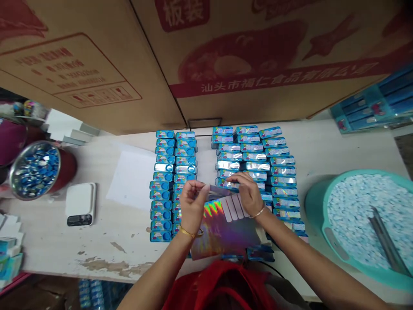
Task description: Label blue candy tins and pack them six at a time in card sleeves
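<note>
— Your left hand (192,209)?
— Centre of frame. Thumb and index finger pinched on the end of a thin, greyish strip (219,190).
— Your right hand (248,196)?
— Just right of centre, fingers bent near the strip's far end. Can't tell whether they grip anything.
— Shiny rainbow-coloured sheet (222,237)?
— Lower centre, beneath your hands; pale bars along its upper right.
— Surroundings?
— Small, glossy blue rectangular cases (160,206) in columns, both sides of your hands, on the pale, chipped tabletop (122,232). White scale (80,200), left of frame. Round turquoise tub (314,211) of pale bits (358,206), lower right.
</note>
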The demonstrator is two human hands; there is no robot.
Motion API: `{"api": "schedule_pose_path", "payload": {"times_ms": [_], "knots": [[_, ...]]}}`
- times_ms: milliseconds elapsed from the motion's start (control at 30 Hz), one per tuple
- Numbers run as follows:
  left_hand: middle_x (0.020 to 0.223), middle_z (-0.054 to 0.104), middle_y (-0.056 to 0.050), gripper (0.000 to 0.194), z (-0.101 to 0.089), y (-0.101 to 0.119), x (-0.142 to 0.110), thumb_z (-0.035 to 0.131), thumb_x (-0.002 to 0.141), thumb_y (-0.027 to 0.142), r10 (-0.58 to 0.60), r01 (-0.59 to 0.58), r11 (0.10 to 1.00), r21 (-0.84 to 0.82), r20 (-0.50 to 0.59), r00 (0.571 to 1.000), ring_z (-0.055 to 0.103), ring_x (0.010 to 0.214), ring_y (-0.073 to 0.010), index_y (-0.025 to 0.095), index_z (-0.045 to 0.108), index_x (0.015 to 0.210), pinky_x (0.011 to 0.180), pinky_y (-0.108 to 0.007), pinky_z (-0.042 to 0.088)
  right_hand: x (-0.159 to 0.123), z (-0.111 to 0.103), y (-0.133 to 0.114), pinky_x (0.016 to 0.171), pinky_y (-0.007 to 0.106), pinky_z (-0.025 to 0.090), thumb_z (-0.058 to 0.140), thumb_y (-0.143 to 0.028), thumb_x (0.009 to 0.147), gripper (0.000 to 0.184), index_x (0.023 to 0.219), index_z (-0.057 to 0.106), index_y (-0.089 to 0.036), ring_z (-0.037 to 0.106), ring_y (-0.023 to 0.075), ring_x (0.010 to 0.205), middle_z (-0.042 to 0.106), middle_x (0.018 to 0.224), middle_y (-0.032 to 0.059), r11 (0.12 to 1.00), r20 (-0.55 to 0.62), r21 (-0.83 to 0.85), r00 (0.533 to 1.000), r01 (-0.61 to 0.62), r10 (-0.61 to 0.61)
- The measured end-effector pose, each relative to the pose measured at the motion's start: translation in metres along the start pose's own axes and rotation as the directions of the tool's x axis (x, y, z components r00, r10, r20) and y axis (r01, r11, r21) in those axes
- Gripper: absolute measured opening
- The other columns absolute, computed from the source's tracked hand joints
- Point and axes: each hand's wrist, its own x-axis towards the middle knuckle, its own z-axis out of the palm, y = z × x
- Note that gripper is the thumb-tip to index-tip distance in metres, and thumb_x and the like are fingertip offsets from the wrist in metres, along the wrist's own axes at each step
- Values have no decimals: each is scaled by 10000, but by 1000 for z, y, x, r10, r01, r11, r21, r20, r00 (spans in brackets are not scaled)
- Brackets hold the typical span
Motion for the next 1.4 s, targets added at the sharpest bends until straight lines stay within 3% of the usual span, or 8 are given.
{"api": "schedule_pose_path", "payload": {"times_ms": [133,300,633,933,1067,1233,1333,1400], "knots": [[680,568,34,268,-1,-8,39,751,660,316,-83,67,980,-186,-83,993,541,651,-89,178,532,733,664,-209,431,15,17,-23,653,296,425,475,-568,870,392,806,598,-202,538,171,695,583,728,15,934,54,297,980,-200,193],[691,568,23,196,-14,-19,83,720,683,300,19,-30,996,-83,-132,991,521,668,-95,168,578,713,699,-224,421,54,52,-23,564,255,377,503,-482,866,333,677,514,-209,466,126,572,499,598,-27,848,34,447,953,-285,302],[850,573,-22,75,-24,-23,179,661,731,236,349,-161,826,540,-267,898,526,882,-184,185,624,691,864,-350,401,146,98,8,515,254,281,436,-341,835,253,612,404,-227,369,129,509,379,511,-46,976,-99,144,979,-165,181],[1040,552,-72,104,-17,-24,187,637,766,271,364,-15,514,858,-202,909,493,1050,-294,211,614,848,876,-456,365,158,116,29,522,263,317,470,-301,812,175,669,517,-212,427,148,493,444,491,-35,960,-89,16,956,-281,281],[1168,493,-125,483,-17,-21,188,698,693,302,347,60,514,856,-271,898,474,1100,-331,196,482,1113,881,-476,379,151,127,36,557,276,403,471,-285,802,276,1002,606,-152,533,185,560,577,585,6,958,-125,72,950,-278,285],[1192,471,-156,530,-17,-15,196,730,659,285,282,106,542,833,-299,911,449,1136,-374,188,465,1108,908,-533,361,141,132,32,654,320,464,378,-186,833,403,1163,607,-158,627,240,734,695,826,98,974,11,-75,976,-214,216],[1155,516,-144,416,-22,-13,179,697,714,271,322,-48,584,810,-177,930,485,1106,-335,178,506,1072,919,-495,373,125,107,20,690,340,464,386,-141,832,403,1173,602,-133,623,258,763,691,827,118,964,123,-214,975,-157,186],[1045,588,-93,241,-29,-15,149,598,818,276,338,-288,631,720,79,938,557,995,-251,185,536,1032,879,-400,416,103,80,9,768,343,455,385,-186,885,340,1141,605,-143,604,249,864,677,933,123,975,124,-221,992,-9,37]]}}
